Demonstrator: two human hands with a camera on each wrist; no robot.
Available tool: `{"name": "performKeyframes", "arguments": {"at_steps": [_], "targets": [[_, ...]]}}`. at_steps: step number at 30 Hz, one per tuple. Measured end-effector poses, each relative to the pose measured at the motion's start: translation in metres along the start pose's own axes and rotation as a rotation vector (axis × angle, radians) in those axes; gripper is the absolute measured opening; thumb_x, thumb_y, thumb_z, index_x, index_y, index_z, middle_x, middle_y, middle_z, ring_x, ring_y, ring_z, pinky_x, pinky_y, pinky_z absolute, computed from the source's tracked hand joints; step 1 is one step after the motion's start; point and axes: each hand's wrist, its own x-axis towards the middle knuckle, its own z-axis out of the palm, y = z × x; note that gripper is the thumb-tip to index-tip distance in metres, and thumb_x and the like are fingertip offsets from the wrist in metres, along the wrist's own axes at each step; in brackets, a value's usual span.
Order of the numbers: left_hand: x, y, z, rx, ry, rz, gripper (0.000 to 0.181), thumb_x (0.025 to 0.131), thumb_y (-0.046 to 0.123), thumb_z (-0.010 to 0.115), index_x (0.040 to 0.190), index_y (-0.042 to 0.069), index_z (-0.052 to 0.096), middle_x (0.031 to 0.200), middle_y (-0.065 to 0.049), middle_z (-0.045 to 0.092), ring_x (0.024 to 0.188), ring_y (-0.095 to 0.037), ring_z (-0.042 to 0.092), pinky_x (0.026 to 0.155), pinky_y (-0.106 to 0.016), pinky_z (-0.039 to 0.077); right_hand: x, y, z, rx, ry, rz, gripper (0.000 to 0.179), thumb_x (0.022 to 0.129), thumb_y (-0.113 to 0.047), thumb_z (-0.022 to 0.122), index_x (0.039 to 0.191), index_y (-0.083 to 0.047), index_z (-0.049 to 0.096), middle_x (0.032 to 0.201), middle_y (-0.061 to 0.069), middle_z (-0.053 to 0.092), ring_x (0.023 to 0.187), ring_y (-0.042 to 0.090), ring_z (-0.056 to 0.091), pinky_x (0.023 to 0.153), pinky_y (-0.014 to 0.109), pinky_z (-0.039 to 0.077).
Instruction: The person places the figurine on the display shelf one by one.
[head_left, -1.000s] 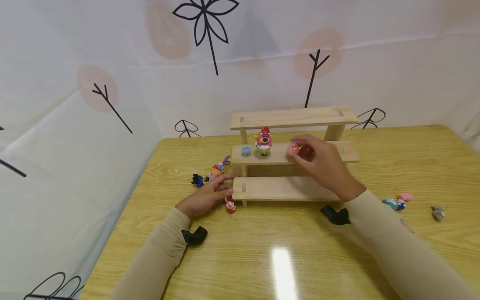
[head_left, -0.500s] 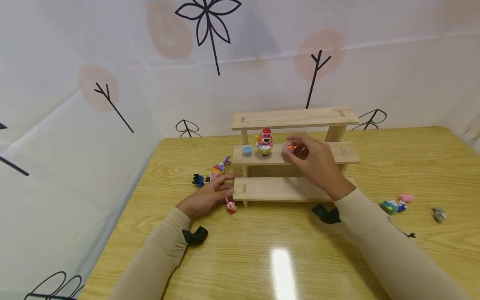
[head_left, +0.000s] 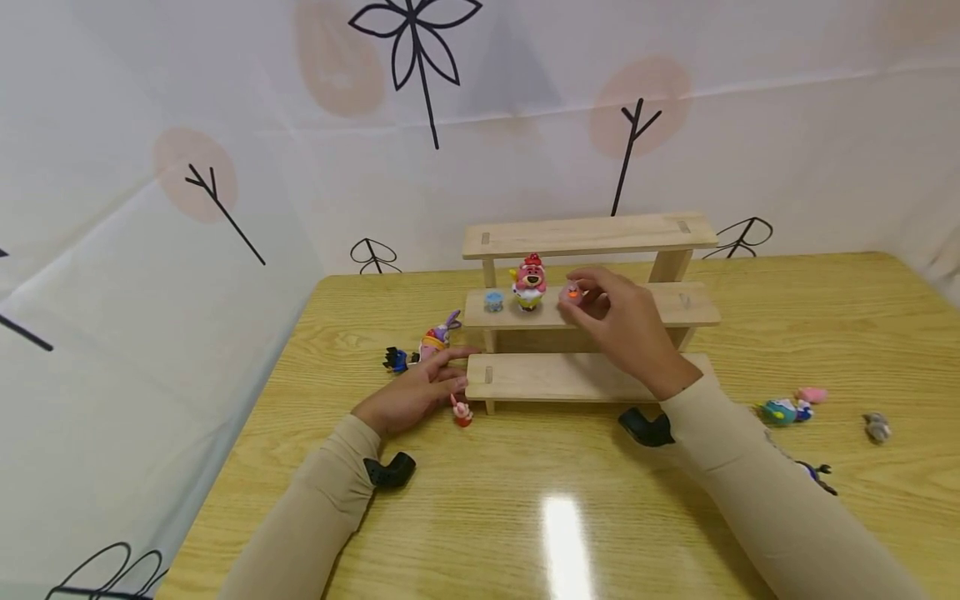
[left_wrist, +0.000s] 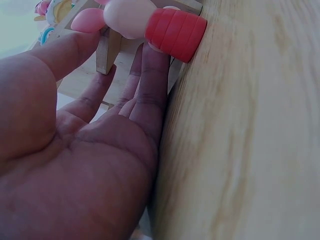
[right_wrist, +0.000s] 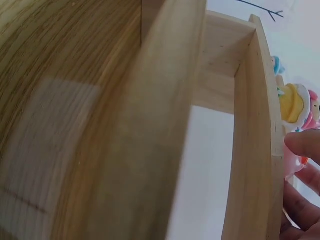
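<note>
My right hand pinches a small pink duck figure with an orange beak, at the middle tier of a three-tier wooden shelf. Left of the duck, a pink bear figure with a red top stands on the same tier, beside a small light-blue piece. My left hand lies on the table with its fingers extended to the shelf's lower left end. Near its thumb stands a small pink figure in red, whose striped red body looms large in the left wrist view.
Beyond the left hand lie a purple-and-pink figure and a dark-blue figure. On the right are a teal figure, a pink piece and a grey figure. A dark figure shows partly behind the right sleeve.
My right hand has moved left along the middle tier with the duck, closer to the bear. The left hand has stayed at the shelf's end. More of the dark figure by the right sleeve shows.
</note>
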Motion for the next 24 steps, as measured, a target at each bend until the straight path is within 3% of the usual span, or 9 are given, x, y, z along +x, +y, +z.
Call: {"name": "performKeyframes", "arguments": {"at_steps": [16, 24], "targets": [[0.0003, -0.0013, -0.0006, -0.031, -0.011, 0.013, 0.053, 0.106, 0.027, 0.051, 0.155, 0.026, 0.032, 0.14, -0.015, 0.053, 0.12, -0.019, 0.057, 0.095, -0.026, 0.05, 0.0008, 0.0036, 0.0039, -0.005, 0.004, -0.029, 0.033, 0.092, -0.015, 0.074, 0.121, -0.002, 0.065, 0.097, 0.013, 0.073, 0.082, 0.024, 0.066, 0.074, 0.04, 0.053], [0.0009, -0.0011, -0.0011, -0.009, 0.002, 0.006, 0.052, 0.106, 0.026, 0.052, 0.154, 0.026, 0.033, 0.141, -0.016, 0.052, 0.122, -0.019, 0.054, 0.097, -0.025, 0.047, 0.0001, 0.0042, 0.004, -0.006, -0.008, -0.028, 0.035, 0.092, -0.016, 0.073, 0.122, -0.001, 0.064, 0.099, 0.013, 0.072, 0.088, 0.026, 0.06, 0.079, 0.04, 0.045]]}}
